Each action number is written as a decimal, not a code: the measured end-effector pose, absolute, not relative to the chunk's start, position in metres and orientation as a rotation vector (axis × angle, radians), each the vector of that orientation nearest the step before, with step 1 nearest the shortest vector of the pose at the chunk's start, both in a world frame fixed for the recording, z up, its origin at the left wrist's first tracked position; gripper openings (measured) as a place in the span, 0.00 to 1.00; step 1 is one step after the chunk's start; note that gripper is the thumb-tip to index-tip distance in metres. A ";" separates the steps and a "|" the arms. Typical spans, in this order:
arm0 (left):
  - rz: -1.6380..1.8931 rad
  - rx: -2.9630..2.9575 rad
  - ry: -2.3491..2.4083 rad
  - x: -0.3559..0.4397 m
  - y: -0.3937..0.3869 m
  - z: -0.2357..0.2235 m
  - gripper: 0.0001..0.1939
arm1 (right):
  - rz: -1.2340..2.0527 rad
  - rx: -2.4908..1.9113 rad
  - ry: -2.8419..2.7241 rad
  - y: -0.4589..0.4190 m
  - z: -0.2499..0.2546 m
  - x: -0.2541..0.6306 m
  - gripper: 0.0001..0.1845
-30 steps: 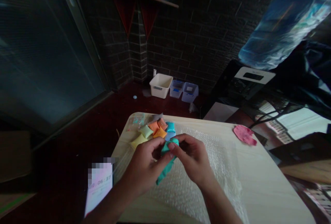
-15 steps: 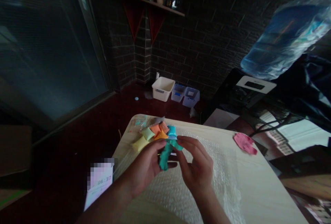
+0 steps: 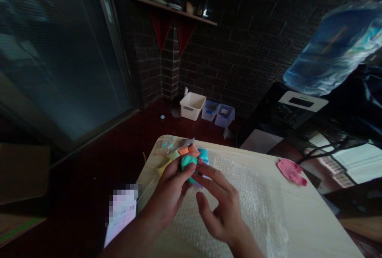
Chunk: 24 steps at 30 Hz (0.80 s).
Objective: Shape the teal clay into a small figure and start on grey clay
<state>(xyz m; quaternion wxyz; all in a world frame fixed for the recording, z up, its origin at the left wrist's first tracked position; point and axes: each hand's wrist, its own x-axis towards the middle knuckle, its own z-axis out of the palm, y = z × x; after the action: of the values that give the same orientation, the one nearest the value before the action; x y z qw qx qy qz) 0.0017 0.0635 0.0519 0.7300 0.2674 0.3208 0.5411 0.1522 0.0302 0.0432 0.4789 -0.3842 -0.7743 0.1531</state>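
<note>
A lump of green modelling clay (image 3: 188, 161) is folded into a compact shape above the table. My left hand (image 3: 168, 190) is closed around it, the thumb pressing on its front. My right hand (image 3: 222, 206) is beside it, fingers stretched toward the clay with the tips against its right side and the thumb held apart. Just behind lie small clay packets: an orange one (image 3: 187, 150), a bright blue one (image 3: 203, 155) and a yellow one (image 3: 162, 168) partly covered by my left hand. Bits of purple show below the green clay, mostly hidden by my fingers.
Bubble wrap (image 3: 247, 194) covers much of the wooden table (image 3: 310, 214). A flattened pink clay piece (image 3: 291, 171) lies near the right edge. A lit phone (image 3: 123, 212) is at the left edge. Bins (image 3: 192, 107) stand on the floor beyond, with a water dispenser (image 3: 298, 107) to the right.
The green clay has gone from a long hanging strip to a folded lump in my left hand. My right thumb has moved away from it. The view has shifted slightly.
</note>
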 end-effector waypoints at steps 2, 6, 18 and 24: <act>1.183 0.659 0.741 0.002 0.063 0.051 0.21 | 0.427 -0.975 -1.737 0.030 0.044 0.155 0.23; 1.078 0.857 0.725 0.000 0.057 0.052 0.33 | 0.499 -1.074 -1.554 0.031 0.051 0.159 0.22; 0.955 1.145 0.807 0.001 0.057 0.048 0.28 | 0.650 -1.215 -1.460 0.038 0.052 0.166 0.07; 0.995 1.147 0.791 0.002 0.063 0.052 0.20 | 0.987 -1.084 -1.101 0.044 0.042 0.163 0.11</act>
<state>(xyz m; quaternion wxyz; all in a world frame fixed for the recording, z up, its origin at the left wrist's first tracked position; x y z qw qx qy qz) 0.0024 0.0627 0.0516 0.6554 0.5061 0.3491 0.4388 0.1629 0.0438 0.0422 0.6083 -0.4694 -0.4767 0.4272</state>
